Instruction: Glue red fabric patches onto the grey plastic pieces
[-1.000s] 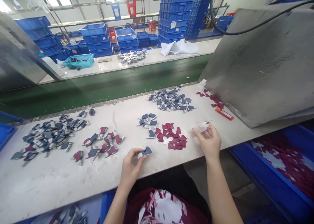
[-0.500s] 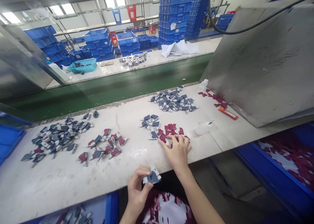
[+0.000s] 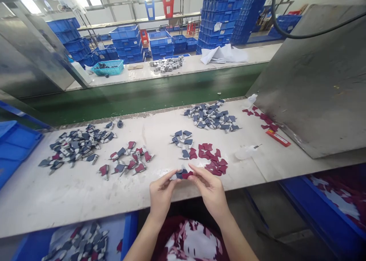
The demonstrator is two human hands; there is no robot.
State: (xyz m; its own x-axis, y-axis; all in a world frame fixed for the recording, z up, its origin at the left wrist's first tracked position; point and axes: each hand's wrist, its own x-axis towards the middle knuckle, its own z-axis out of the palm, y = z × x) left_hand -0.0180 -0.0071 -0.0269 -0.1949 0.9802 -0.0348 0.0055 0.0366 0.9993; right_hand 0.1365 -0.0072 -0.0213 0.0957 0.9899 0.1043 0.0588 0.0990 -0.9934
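Blue plastic crate (image 3: 17,146) at the far left, beside a white-topped bench (image 3: 57,203). On the bench, working rightward: a heaped pile of grey-and-white cut pieces (image 3: 76,146), a small dark round item (image 3: 120,124) near the back edge, then a looser group of grey pieces with maroon parts (image 3: 130,161). Below the bench edge sits a lower blue crate (image 3: 130,234) holding more such pieces.

Centre: left hand (image 3: 162,192) and right hand (image 3: 207,190), now brought together just above the bench's front edge. The left hand is narrowly pinched on a grey-and-white piece (image 3: 178,174); the right is narrowly pinched on a maroon piece (image 3: 188,174), which lies against the grey one. A moment earlier the hands were apart: the left held the grey piece alone, and the right lay spread on the maroon heap.

Just behind the hands: a small group of grey pieces (image 3: 181,140) and a maroon heap (image 3: 213,161), with a larger grey pile (image 3: 211,116) farther back.

Right: a translucent squeeze bottle (image 3: 246,152) lying on the bench — held in the right hand a second ago — then a red packet (image 3: 278,138), scattered maroon pieces (image 3: 260,118), and a tilted metal panel (image 3: 311,81). Lowest right, a blue crate (image 3: 320,211) of maroon pieces.
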